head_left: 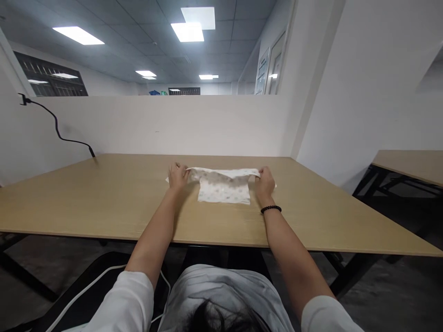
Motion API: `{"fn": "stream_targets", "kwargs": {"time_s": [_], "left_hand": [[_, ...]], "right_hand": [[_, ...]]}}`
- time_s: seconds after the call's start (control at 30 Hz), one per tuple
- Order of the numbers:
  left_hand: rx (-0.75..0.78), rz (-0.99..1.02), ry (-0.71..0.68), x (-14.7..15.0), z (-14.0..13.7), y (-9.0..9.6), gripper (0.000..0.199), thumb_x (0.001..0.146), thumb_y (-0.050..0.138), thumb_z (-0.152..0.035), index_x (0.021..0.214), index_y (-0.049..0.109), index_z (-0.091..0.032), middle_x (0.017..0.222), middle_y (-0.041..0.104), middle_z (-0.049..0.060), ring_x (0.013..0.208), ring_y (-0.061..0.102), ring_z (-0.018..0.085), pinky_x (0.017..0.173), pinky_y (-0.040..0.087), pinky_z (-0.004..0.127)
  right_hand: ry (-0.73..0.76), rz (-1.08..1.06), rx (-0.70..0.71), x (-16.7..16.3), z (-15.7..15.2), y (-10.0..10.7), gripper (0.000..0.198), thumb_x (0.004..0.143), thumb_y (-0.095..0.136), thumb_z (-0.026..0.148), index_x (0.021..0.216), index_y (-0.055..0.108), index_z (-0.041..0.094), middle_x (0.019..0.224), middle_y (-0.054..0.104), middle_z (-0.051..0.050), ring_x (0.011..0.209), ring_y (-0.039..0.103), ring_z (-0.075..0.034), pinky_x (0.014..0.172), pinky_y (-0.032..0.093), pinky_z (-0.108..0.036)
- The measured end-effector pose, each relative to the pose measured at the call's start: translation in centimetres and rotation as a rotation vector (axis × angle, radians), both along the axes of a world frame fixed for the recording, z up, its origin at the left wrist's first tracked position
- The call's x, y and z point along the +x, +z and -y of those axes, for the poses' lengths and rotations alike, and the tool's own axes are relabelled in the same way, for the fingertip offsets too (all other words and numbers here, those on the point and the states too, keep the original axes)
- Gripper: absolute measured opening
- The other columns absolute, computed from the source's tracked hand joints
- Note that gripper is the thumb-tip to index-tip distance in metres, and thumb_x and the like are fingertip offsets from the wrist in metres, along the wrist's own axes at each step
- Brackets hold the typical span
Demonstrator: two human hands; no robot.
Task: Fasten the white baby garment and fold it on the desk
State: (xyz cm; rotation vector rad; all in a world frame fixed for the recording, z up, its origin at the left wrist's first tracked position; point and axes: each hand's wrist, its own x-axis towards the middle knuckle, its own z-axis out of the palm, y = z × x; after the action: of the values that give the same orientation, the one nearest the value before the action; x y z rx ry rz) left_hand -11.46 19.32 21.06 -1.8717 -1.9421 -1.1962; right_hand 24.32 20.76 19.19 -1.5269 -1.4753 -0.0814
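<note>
A small white shirt (224,189) with a faint speckled print lies across the middle of the table, its lower part flat on the wood. Its upper edge is raised and stretched between my two hands, casting a shadow on the fabric below. My left hand (177,176) pinches this edge at the left end. At the right end, my right hand (265,183) grips the same edge, with a black beaded bracelet (271,209) on that wrist. Bits of white fabric stick out past both hands. My fingertips are partly hidden by the hands themselves.
The wooden table (104,198) reaches back to a low white wall (190,124). A black flexible-arm holder (57,127) rises at the table's back left. Another table (411,163) stands at the right. A white cable (86,288) runs by my left arm.
</note>
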Motion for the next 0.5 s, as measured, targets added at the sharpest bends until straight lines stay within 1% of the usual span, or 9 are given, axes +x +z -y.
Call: {"fn": "stream_targets", "kwargs": {"time_s": [0.03, 0.07, 0.1, 0.2, 0.23, 0.3, 0.37, 0.43, 0.5], "left_hand": [[0.119, 0.001, 0.044, 0.26, -0.01, 0.07, 0.022, 0.087, 0.054, -0.025, 0.101, 0.070, -0.018, 0.111, 0.055, 0.014, 0.113, 0.051, 0.029, 0.099, 0.041, 0.040], [0.196, 0.003, 0.062, 0.45, 0.01, 0.12, 0.023, 0.089, 0.052, -0.023, 0.104, 0.069, -0.018, 0.113, 0.053, 0.014, 0.113, 0.051, 0.028, 0.100, 0.040, 0.040], [0.227, 0.005, 0.053, 0.55, 0.05, 0.14, 0.023, 0.091, 0.050, -0.021, 0.106, 0.068, -0.018, 0.115, 0.052, 0.014, 0.113, 0.050, 0.028, 0.100, 0.039, 0.040], [0.181, 0.000, -0.006, 0.39, 0.24, 0.02, 0.022, 0.091, 0.049, -0.020, 0.105, 0.067, -0.018, 0.110, 0.056, 0.012, 0.106, 0.054, 0.026, 0.093, 0.042, 0.036], [0.123, -0.003, -0.033, 0.23, 0.32, -0.07, 0.021, 0.090, 0.050, -0.021, 0.103, 0.066, -0.019, 0.104, 0.059, 0.011, 0.101, 0.056, 0.025, 0.088, 0.043, 0.034], [-0.059, -0.012, -0.124, -0.10, 0.48, -0.28, 0.018, 0.086, 0.054, -0.026, 0.097, 0.067, -0.019, 0.088, 0.062, 0.006, 0.086, 0.058, 0.022, 0.075, 0.043, 0.029], [-0.267, -0.012, -0.279, -0.31, 0.61, -0.45, 0.017, 0.079, 0.060, -0.032, 0.086, 0.066, -0.018, 0.072, 0.060, 0.002, 0.073, 0.056, 0.020, 0.064, 0.040, 0.027], [-0.446, 0.010, -0.464, -0.35, 0.64, -0.58, 0.019, 0.071, 0.063, -0.036, 0.076, 0.064, -0.018, 0.065, 0.057, -0.001, 0.067, 0.054, 0.018, 0.061, 0.038, 0.026], [-0.579, 0.036, -0.605, -0.27, 0.54, -0.73, 0.019, 0.066, 0.064, -0.037, 0.069, 0.062, -0.019, 0.063, 0.057, -0.001, 0.067, 0.055, 0.018, 0.061, 0.039, 0.025]], "right_hand": [[-0.039, -0.030, 0.064, -0.07, -0.02, 0.05, 0.028, 0.083, 0.041, 0.013, 0.105, 0.056, 0.019, 0.105, 0.063, -0.010, 0.094, 0.056, -0.024, 0.080, 0.042, -0.032], [-0.049, -0.047, 0.105, -0.10, -0.02, 0.10, 0.029, 0.083, 0.039, 0.012, 0.107, 0.053, 0.019, 0.106, 0.061, -0.010, 0.094, 0.055, -0.024, 0.081, 0.042, -0.032], [-0.037, -0.053, 0.122, -0.08, -0.04, 0.12, 0.030, 0.082, 0.038, 0.012, 0.107, 0.052, 0.020, 0.108, 0.060, -0.010, 0.095, 0.054, -0.023, 0.081, 0.042, -0.032], [0.049, -0.040, 0.070, 0.09, -0.18, -0.03, 0.028, 0.080, 0.040, 0.013, 0.105, 0.051, 0.020, 0.111, 0.058, -0.011, 0.097, 0.053, -0.024, 0.081, 0.041, -0.031], [0.076, -0.030, 0.035, 0.16, -0.26, -0.16, 0.028, 0.079, 0.041, 0.013, 0.104, 0.053, 0.020, 0.111, 0.058, -0.012, 0.097, 0.053, -0.024, 0.082, 0.041, -0.032], [0.115, -0.005, -0.047, 0.28, -0.42, -0.42, 0.027, 0.076, 0.044, 0.013, 0.099, 0.057, 0.019, 0.106, 0.061, -0.012, 0.096, 0.055, -0.025, 0.081, 0.042, -0.032], [0.100, 0.014, -0.122, 0.34, -0.54, -0.62, 0.027, 0.074, 0.045, 0.012, 0.094, 0.062, 0.018, 0.097, 0.065, -0.012, 0.092, 0.057, -0.027, 0.079, 0.043, -0.033], [0.029, 0.019, -0.172, 0.30, -0.58, -0.69, 0.027, 0.075, 0.044, 0.013, 0.091, 0.066, 0.017, 0.090, 0.068, -0.013, 0.088, 0.059, -0.028, 0.077, 0.043, -0.035], [-0.023, 0.037, -0.203, 0.09, -0.52, -0.74, 0.029, 0.076, 0.045, 0.014, 0.091, 0.069, 0.015, 0.088, 0.069, -0.015, 0.087, 0.060, -0.029, 0.077, 0.043, -0.036]]}}
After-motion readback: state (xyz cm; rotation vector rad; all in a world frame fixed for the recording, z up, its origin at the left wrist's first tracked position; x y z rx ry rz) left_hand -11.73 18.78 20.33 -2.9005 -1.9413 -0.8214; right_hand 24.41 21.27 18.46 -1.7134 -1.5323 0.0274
